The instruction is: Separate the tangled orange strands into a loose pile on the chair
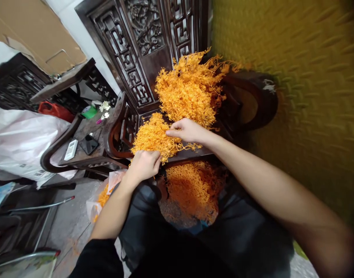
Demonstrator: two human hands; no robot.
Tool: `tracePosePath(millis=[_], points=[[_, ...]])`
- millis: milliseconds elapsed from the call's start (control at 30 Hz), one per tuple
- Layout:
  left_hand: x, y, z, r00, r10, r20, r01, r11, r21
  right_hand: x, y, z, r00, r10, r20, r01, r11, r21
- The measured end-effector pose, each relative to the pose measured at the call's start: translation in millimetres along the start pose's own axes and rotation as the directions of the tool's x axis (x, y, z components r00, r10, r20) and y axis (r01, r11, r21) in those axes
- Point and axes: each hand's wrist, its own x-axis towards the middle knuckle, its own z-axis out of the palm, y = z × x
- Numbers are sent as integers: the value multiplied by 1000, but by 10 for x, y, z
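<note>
A smaller pile of orange, thin branching sprigs (pixel 150 133) lies on the seat of a dark carved wooden chair (pixel 154 61). At its near left edge my left hand (pixel 143 164) is closed, its fingers curled around some of the sprigs. My right hand (pixel 185 130) reaches over the pile's right side with thumb and fingers pinched together; what is between the tips cannot be made out. Behind it, against the chair back, rises a larger heap of the same orange sprigs (pixel 191 88).
Between my knees, below the seat, sits a clear bag of orange sprigs (pixel 191 185). A pale bag (pixel 116 178) with orange pieces stands on the floor. On the side table are a phone (pixel 89 144), a white device (pixel 70 150) and green tape (pixel 89 112). A yellow textured surface (pixel 304 96) borders the right.
</note>
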Motion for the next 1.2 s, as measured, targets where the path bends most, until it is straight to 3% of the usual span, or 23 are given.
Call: tracePosePath(millis=[67,167,200,267,367,500,667,767,833,900,967,1033,1067,1133,1200], points=[[-6,-2,11,1000,11,21,-12,1000,6,68,-33,-95,988,-30,-148,29,1000,-11],[-32,-52,24,999,-10,48,9,1000,22,143,-22,-399,897,-4,-443,42,996,76],[-41,-77,25,998,-30,47,29,999,28,131,-11,-482,879,17,-477,32,995,95],[-53,-122,20,996,-80,35,78,996,44,41,3,-549,915,9,-403,4,1000,31],[-57,-158,6,991,-125,37,123,990,72,-177,-36,-406,982,-131,-136,107,979,-172],[-51,-137,-19,990,-138,38,134,988,82,-368,-126,-132,925,-339,171,380,838,-392],[-47,-84,-50,992,-122,10,121,991,53,-411,-73,-23,927,-282,246,368,570,-734],[-43,-78,-49,994,-107,7,107,994,33,-398,-30,-45,923,-261,284,383,530,-757],[-46,-93,-37,996,-82,41,81,996,26,-358,-17,-148,935,-280,216,338,529,-778],[-57,-120,-18,995,-61,76,60,998,13,-291,-4,-334,944,-331,6,198,549,-812],[-72,-149,2,996,-62,63,63,998,-9,-225,17,-545,882,-393,-260,49,624,-780],[-87,-168,16,997,-73,8,73,996,-42,-197,43,-688,828,-406,-387,45,735,-676],[-92,-171,19,997,-70,-24,68,995,-66,-202,56,-714,840,-380,-387,79,791,-606],[-95,-162,13,995,-51,-92,37,989,-141,-242,75,-671,920,-252,-301,113,904,-412],[-89,-134,0,984,-39,-174,-12,959,-283,-291,84,-538,981,-75,-179,53,991,-126]])
